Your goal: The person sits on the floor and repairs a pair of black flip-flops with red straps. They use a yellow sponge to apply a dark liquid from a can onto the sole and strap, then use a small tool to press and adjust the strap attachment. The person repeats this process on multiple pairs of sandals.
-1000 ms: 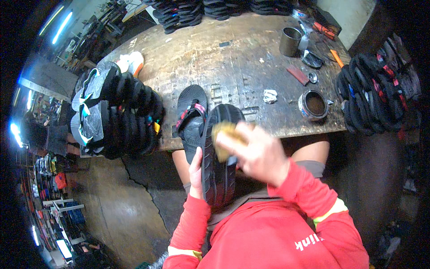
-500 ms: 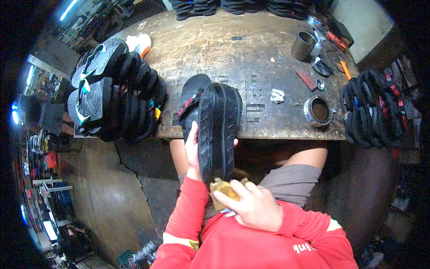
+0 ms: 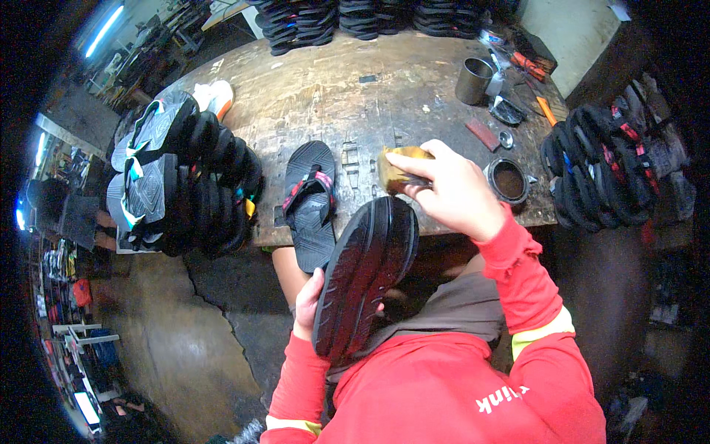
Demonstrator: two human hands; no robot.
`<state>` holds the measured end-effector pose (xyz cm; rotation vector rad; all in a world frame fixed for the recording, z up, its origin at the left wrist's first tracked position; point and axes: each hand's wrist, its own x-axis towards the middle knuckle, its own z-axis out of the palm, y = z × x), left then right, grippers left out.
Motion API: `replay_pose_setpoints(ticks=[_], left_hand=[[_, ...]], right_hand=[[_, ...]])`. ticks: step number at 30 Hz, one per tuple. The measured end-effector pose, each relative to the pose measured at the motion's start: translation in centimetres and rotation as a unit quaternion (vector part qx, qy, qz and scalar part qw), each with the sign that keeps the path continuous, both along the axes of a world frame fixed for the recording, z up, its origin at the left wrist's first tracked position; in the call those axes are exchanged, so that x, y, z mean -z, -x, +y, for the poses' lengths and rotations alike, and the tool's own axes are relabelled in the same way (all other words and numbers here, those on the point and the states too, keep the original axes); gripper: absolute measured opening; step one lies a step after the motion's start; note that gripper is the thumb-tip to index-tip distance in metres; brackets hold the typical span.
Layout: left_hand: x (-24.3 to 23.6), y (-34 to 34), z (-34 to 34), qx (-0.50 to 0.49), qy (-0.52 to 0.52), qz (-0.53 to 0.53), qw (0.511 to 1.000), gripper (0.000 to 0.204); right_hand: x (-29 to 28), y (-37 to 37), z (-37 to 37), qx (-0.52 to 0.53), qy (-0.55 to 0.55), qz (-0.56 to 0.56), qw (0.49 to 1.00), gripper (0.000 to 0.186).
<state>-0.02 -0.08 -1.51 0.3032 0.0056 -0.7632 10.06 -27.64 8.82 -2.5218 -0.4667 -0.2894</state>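
Observation:
My left hand [image 3: 308, 303] grips a black sandal [image 3: 362, 274], held tilted with its ridged sole facing up below the table's front edge. Just beyond that sandal's top end, my right hand [image 3: 455, 189] has its fingers round a yellow pad [image 3: 396, 166], sponge or cloth, darkened in places. Another black flip-flop [image 3: 310, 233] with a pink patterned strap lies strap-up at the table edge, partly behind the held one. Right of my right hand stands an open tin [image 3: 521, 189] with dark brown contents.
Stacked sandals stand at the left [image 3: 185, 185], right [image 3: 599, 170] and back [image 3: 296, 29] of the worn wooden table [image 3: 296, 111]. At back right are a metal cup [image 3: 472, 81], red block [image 3: 482, 135] and orange-handled tool [image 3: 546, 109]. A pale shoe [image 3: 214, 96] sits back left.
My right hand with the pad has risen from the sole's lower end to beyond its top end. The held sandal has moved lower and leans more to the right.

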Motion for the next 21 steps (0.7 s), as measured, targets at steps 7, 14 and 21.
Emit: replay_pose_setpoints(ticks=[7,14,21], left_hand=[[-0.1,-0.4,0.5,-0.002,-0.015,0.018,1.0,0.078],[-1.0,-1.9,-0.5,-0.015,-0.024,0.03,0.999,0.078],[0.2,-7.0,-2.0,-0.136,-0.038,-0.017,0.99,0.072]], right_hand=[[-2.7,4.1,0.1,-0.096,0.027,0.027,0.995,0.054],[0.3,4.5,1.4,-0.003,0.073,-0.037,0.997,0.061],[3.7,14.4,7.4,-0.103,0.117,0.032,0.987,0.066]])
